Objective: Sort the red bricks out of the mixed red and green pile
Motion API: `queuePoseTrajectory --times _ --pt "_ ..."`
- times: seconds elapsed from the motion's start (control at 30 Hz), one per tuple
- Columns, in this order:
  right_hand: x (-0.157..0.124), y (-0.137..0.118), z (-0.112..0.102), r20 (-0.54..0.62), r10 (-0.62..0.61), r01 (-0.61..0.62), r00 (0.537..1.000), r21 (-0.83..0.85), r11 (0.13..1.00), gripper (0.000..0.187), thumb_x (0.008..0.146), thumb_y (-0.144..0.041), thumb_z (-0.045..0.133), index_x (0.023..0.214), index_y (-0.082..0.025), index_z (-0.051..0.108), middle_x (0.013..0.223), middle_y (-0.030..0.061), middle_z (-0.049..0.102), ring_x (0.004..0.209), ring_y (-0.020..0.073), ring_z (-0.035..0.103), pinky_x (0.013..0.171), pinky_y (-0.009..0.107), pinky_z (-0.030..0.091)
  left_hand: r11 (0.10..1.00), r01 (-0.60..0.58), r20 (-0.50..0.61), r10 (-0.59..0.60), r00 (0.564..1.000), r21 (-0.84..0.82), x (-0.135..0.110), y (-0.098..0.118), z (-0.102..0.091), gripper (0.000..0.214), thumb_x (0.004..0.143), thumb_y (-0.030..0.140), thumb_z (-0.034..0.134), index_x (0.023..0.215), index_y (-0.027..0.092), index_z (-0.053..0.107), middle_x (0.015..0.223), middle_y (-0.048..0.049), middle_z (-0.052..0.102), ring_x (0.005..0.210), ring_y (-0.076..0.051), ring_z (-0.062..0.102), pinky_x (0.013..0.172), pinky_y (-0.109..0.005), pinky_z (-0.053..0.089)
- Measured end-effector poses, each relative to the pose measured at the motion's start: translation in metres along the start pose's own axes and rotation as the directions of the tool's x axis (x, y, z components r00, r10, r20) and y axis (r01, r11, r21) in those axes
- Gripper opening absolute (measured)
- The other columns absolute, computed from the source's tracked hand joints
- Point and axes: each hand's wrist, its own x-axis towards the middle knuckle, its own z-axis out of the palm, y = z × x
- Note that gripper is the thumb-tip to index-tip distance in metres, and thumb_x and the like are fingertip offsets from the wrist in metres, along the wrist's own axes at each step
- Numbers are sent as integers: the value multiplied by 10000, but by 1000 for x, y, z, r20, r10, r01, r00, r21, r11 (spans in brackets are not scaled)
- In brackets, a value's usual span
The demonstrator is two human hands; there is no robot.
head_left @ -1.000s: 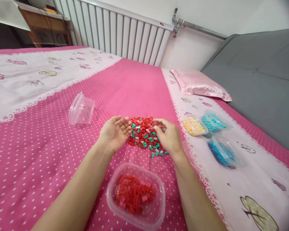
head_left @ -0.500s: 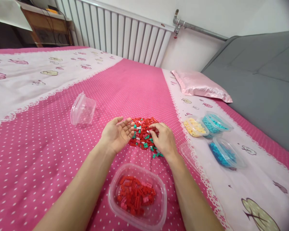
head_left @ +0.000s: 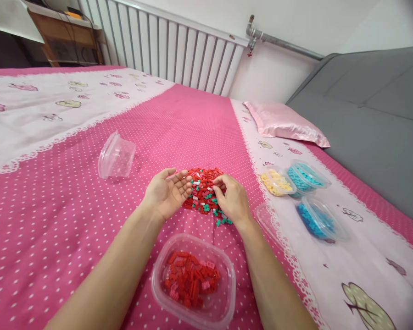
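A heap of small building bricks, mostly red with some green, white and pink ones, lies on the bedspread. My left hand is at the heap's left edge, palm up and open, with its fingers slightly curled and no brick visible on the palm. Over the right side of the heap, my right hand has thumb and forefinger drawn together in a pinch. What its fingertips hold, if anything, is too small to make out. Nearest me, between my forearms, stands a clear plastic tub holding red and pink bricks.
On the right stand tubs of yellow bricks, turquoise bricks and blue bricks. A clear lid lies beside my right forearm. At left a clear tub rests on its side. A pink pillow lies farther back.
The whole view has shifted very slightly. Both hands keep nearly the same pose at the heap, and the tubs stay where they were.
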Motion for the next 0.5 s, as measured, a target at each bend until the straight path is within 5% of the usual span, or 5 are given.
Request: queuePoseTrajectory --times 0.3,0.5 --pt "2 -5 -6 -138 54 -28 989 183 983 118 762 -212 531 854 -183 599 803 35 655 700 155 598 708 307 493 1000 30 40 -30 999 -1 -1 -2 2 200 828 165 385 767 97 563 625 -77 593 520 -128 575 521 -226 520" --pt "2 -19 -15 -184 100 -7 978 451 892 134 778 -275 566 864 -180 605 819 38 660 744 146 617 714 290 511 988 144 177 -153 972 64 -4 -7 5 282 847 218 402 962 34 582 812 -167 642 804 -210 657 709 -278 550"
